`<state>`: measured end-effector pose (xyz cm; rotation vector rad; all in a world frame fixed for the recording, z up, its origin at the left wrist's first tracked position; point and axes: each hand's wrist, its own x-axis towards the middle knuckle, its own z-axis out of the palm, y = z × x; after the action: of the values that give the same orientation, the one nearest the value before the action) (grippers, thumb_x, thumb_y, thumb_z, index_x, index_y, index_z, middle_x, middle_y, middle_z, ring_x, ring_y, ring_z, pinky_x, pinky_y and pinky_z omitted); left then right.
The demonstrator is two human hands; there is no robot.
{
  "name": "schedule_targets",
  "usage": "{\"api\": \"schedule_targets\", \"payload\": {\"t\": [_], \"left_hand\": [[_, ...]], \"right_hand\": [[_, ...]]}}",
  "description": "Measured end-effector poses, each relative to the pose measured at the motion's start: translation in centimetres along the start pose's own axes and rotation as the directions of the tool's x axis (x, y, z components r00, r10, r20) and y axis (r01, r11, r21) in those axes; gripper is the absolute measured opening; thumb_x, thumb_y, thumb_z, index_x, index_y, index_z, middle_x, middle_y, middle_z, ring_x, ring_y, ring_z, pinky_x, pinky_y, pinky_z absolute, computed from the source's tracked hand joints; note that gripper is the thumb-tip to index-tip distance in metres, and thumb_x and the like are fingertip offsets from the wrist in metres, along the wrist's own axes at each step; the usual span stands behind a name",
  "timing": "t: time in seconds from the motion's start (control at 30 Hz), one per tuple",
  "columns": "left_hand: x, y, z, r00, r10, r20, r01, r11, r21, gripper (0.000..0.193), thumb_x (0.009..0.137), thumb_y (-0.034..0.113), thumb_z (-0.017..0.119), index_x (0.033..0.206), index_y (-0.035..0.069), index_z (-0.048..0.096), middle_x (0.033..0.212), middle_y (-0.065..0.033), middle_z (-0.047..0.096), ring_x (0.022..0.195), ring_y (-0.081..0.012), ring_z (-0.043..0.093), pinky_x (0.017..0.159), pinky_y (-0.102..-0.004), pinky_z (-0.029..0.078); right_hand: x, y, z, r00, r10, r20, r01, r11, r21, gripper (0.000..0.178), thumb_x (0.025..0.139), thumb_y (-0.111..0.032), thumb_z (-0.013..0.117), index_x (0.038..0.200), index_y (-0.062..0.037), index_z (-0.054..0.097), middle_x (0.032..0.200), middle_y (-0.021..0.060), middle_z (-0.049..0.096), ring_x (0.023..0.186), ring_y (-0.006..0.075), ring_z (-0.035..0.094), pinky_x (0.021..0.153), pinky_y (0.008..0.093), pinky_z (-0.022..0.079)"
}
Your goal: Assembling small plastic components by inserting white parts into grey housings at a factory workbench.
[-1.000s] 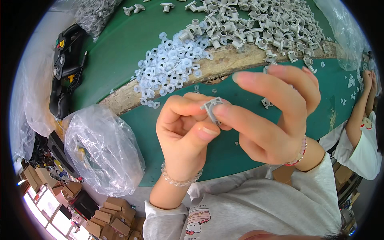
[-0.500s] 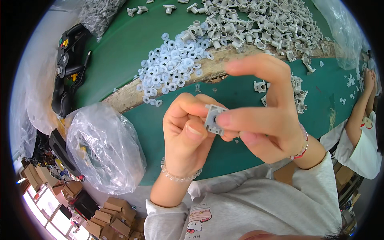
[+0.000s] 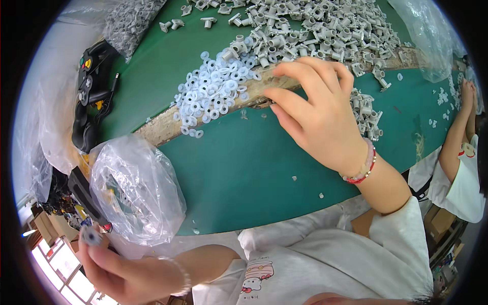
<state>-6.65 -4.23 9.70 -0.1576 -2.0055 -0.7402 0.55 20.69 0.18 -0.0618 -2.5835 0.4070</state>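
Head view: nearest, at the near-left of the clear plastic bag [image 3: 152, 203], the left hand [image 3: 122, 272] pinches a small pale piece with a dark centre [image 3: 91, 237] between thumb and fingertips; blur hides its finer shape. Right of the bag and a little beyond it, the right hand [image 3: 325, 119] is above the green table [image 3: 239, 183], released, with fingers bent and their tips standing apart from the thumb. Farther right of the bag, a small cluster of grey parts [image 3: 370, 119] lies partly behind that hand. Beyond the bag to the right, a pile of translucent rings [image 3: 211, 91] spreads over a worn wooden strip [image 3: 161, 127]. Beyond the bag to the left sits a black game controller [image 3: 87, 86]. Farthest, well beyond the bag and to its right, is the large heap of grey parts [image 3: 320, 30], its near edge touching the rings.
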Motion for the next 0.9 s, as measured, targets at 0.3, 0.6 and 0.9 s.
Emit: {"api": "schedule_targets", "payload": {"t": [0.3, 0.6, 0.9], "left_hand": [[-1.2, 1.1, 0.9, 0.931, 0.105, 0.351, -0.08, 0.993, -0.085, 0.021, 0.09, 0.002, 0.054, 0.109, -0.007, 0.058, 0.112, -0.0172, 0.06, 0.102, -0.0236, 0.058, 0.087, -0.0311, 0.046], [-3.1, 6.8, 4.4, 0.716, 0.429, 0.551, -0.183, 0.877, -0.445, 0.016, 0.084, -0.002, 0.058, 0.098, -0.007, 0.063, 0.109, -0.019, 0.062, 0.101, -0.027, 0.059, 0.091, -0.0353, 0.044], [-6.9, 5.3, 9.7, 0.763, 0.468, 0.446, -0.18, 0.817, -0.548, 0.016, 0.074, 0.0, 0.069, 0.089, 0.005, 0.065, 0.098, -0.0082, 0.062, 0.092, -0.0273, 0.058, 0.08, -0.0363, 0.046]], "right_hand": [[0.8, -1.0, 2.2, 0.996, -0.086, -0.005, 0.086, 0.994, 0.06, 0.02, 0.071, -0.011, 0.064, 0.091, -0.0122, 0.066, 0.103, 0.0007, 0.057, 0.104, 0.0195, 0.051, 0.09, 0.0416, 0.033], [1.0, -0.6, 2.7, 0.999, -0.042, 0.002, 0.042, 0.998, 0.035, 0.023, 0.073, -0.008, 0.068, 0.095, -0.0109, 0.065, 0.099, -0.0009, 0.059, 0.098, 0.0166, 0.054, 0.09, 0.04, 0.035], [1.1, -0.8, 2.3, 0.997, -0.073, 0.006, 0.073, 0.997, 0.03, 0.015, 0.074, -0.009, 0.062, 0.089, -0.0092, 0.063, 0.093, 0.0009, 0.058, 0.097, 0.0169, 0.053, 0.09, 0.0379, 0.035]]}}
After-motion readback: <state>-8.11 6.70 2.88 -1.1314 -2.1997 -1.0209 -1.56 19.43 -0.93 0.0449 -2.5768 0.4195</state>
